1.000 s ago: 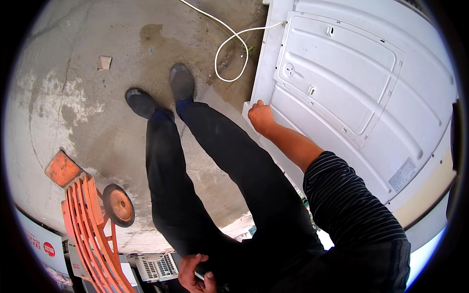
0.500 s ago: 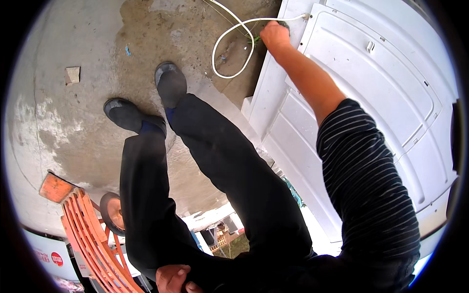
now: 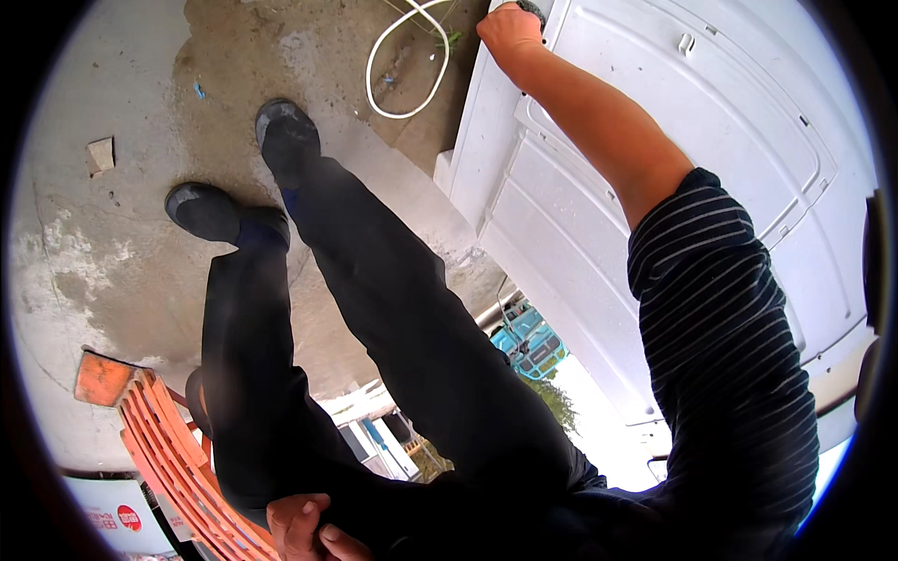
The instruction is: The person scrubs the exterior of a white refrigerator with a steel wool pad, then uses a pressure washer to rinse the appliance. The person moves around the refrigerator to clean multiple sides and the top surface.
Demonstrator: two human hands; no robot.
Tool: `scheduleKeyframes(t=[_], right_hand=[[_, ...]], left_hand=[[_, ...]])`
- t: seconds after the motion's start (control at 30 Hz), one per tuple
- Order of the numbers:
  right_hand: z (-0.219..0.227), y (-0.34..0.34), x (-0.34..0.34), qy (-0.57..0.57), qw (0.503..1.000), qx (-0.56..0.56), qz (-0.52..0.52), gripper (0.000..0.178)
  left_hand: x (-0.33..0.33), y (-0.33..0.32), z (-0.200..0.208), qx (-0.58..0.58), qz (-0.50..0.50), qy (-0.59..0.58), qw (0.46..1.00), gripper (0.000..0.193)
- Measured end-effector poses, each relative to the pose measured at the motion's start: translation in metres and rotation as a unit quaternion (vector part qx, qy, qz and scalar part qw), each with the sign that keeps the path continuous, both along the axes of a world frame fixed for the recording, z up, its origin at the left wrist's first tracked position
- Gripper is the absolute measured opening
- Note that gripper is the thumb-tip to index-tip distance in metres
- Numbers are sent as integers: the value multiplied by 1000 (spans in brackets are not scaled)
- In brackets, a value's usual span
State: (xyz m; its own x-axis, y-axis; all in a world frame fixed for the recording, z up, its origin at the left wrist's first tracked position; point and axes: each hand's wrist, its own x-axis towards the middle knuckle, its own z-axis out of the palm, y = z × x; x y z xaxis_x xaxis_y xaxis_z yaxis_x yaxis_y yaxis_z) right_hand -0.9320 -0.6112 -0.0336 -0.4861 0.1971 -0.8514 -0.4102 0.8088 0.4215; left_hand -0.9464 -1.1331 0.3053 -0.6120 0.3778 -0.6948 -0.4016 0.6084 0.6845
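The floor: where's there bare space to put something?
There's bare concrete between the tan scrap and left shoe, and between that shoe and the orange hand cart. Another patch lies between the right shoe and white ribbed panel. It's crowded at the top, where the white cable loops near the right hand, and at lower left, around the cart.

Right hand [image 3: 511, 35] holding dark pad [image 3: 532, 10] at white panel [image 3: 561, 224], left hand [image 3: 301, 529] loosely curled, looped white cord [image 3: 398, 115]

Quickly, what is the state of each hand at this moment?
Left hand: partly curled; whether it holds anything cannot be told.
Right hand: closed on a dark grey thing, kind unclear, at the white panel.
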Motion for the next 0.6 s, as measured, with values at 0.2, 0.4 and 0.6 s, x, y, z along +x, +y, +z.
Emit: scheduleKeyframes(t=[0.2, 0.4, 0.6], right_hand=[[5, -90, 233, -213, 969, -96, -83, 19], [10, -112, 249, -215, 957, -109, -163, 21], [8, -15, 44, -22, 997, -12, -78, 17]], left_hand=[[-3, -16, -8, -14, 3, -1, 1000, 26], [-3, -13, -14, -22, -40, 24, 999, 26], [4, 0, -6, -2, 0, 41, 999, 23]])
